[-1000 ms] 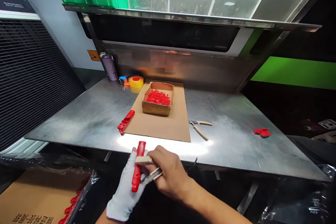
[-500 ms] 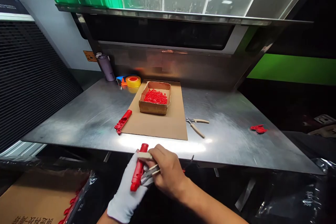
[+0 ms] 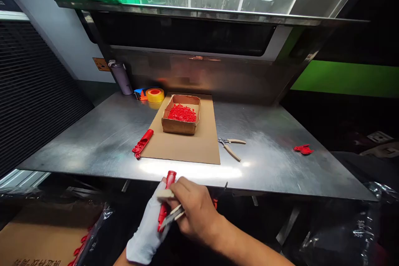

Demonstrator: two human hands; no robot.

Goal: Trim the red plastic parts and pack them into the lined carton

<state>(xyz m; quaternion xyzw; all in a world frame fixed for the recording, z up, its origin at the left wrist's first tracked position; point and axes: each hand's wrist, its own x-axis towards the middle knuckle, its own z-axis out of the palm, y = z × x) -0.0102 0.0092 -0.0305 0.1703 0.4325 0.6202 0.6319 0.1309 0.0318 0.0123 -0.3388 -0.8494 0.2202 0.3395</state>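
My left hand (image 3: 145,232), in a white glove with a bare fingertip, is closed around a red plastic tube-shaped part (image 3: 171,178), tilted with its upper end away from me. My bare right hand (image 3: 196,205) is closed on a beige-handled metal tool (image 3: 173,217). Its pointed metal end lies against or just over the lower part of the red tube; contact is hard to tell. My fingers hide much of the tool, so its exact kind does not show. Both hands are in front of the metal table's near edge.
On the metal table (image 3: 264,166) lies a cardboard sheet (image 3: 181,149) bearing a box (image 3: 178,127) of small red pieces. Around it are another red part (image 3: 143,143), beige-handled pliers (image 3: 232,147), tape (image 3: 155,95), a bottle (image 3: 121,78) and red scraps (image 3: 303,149).
The tool has moved down along the red tube, its metal end now across the tube's lower part. My left hand still holds the tube. The whole view has shifted slightly.
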